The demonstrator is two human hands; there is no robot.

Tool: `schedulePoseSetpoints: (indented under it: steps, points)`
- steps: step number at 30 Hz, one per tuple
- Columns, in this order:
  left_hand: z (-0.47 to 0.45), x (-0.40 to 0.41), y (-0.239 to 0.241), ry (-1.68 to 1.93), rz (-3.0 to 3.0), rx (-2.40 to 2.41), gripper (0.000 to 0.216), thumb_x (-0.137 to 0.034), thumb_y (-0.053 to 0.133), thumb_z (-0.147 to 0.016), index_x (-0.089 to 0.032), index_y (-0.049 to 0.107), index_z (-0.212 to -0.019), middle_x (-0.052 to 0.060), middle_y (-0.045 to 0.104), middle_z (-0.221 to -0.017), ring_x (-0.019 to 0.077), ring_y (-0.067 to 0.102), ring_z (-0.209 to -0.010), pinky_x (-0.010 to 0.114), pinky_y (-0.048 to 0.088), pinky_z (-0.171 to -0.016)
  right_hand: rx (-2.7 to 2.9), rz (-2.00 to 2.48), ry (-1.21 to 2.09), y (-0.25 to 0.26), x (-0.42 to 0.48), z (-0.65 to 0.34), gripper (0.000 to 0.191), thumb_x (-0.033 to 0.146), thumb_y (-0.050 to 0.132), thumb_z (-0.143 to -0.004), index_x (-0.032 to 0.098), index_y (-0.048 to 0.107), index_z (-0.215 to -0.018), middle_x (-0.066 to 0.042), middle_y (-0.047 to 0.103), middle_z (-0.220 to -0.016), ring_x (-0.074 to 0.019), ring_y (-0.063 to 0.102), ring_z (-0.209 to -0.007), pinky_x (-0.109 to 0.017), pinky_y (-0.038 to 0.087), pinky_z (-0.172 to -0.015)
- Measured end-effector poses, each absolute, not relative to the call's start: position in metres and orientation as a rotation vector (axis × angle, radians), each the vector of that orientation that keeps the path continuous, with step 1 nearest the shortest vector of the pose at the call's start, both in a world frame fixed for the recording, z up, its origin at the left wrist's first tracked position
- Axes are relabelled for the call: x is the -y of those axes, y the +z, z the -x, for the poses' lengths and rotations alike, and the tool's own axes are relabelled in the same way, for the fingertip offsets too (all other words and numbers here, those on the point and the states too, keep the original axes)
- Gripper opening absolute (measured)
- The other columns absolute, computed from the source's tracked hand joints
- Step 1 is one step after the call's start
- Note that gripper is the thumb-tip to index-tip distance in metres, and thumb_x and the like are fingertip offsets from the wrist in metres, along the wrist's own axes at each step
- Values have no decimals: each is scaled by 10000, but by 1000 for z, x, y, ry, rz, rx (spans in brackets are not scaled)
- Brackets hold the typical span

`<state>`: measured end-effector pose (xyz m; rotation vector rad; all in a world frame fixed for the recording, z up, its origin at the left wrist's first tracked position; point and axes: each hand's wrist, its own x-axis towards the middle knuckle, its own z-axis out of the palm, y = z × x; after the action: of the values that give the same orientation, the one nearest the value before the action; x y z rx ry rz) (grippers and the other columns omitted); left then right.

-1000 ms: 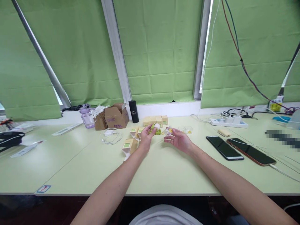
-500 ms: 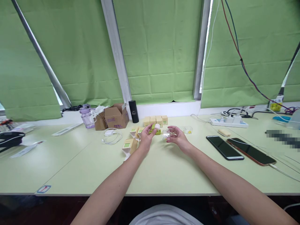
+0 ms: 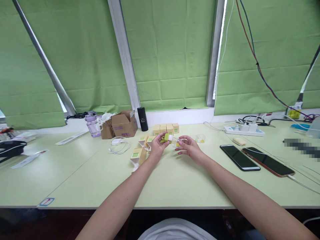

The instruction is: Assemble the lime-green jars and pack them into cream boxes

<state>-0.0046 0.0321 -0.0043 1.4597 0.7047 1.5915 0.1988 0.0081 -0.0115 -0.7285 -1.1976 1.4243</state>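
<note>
Green piece clasped in left hand faces clear container in right hand, inside tabletop edge.

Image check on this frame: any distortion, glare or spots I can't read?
Head view: the grey window posts lean, hinting at wide-angle stretch; a bright gap washes out beside the green blinds; pixelation masks a dark item at right; the clear container in the right hand blends into the pale tabletop, its edges faint.
</note>
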Motion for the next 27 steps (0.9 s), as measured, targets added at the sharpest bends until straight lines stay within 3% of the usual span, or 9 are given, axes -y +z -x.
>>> schedulePoseSetpoints:
  steps: [10,22,27]
  points:
    - [2,-27,-3,1543,-1571,-701,545,-220,911,-672,-194,750,-1192,120,728,-1228,261,681,-1083,380,549,-928,1138,594,1489,-14,-10,-197,496,479,927,-740,291,595,-1057,-4,722,-1023,-222,778,-834,-417,636,-805]
    - [-2,-17,1,1494,-1734,-751,482,-171,843,-717,-207,774,-1192,122,750,-1235,297,691,-1124,432,527,-993,1129,586,1598,-12,-9,-199,497,453,904,-721,277,565,-1039,-30,778,-965,-269,800,-826,-509,611,-905]
    - [-2,-15,1,1461,-1803,-758,465,-155,839,-722,-228,794,-1180,125,748,-1262,311,676,-1180,443,506,-1025,1144,662,1620,-18,-11,-204,474,421,910,-733,283,588,-1052,-32,778,-993,-256,783,-854,-450,631,-786]
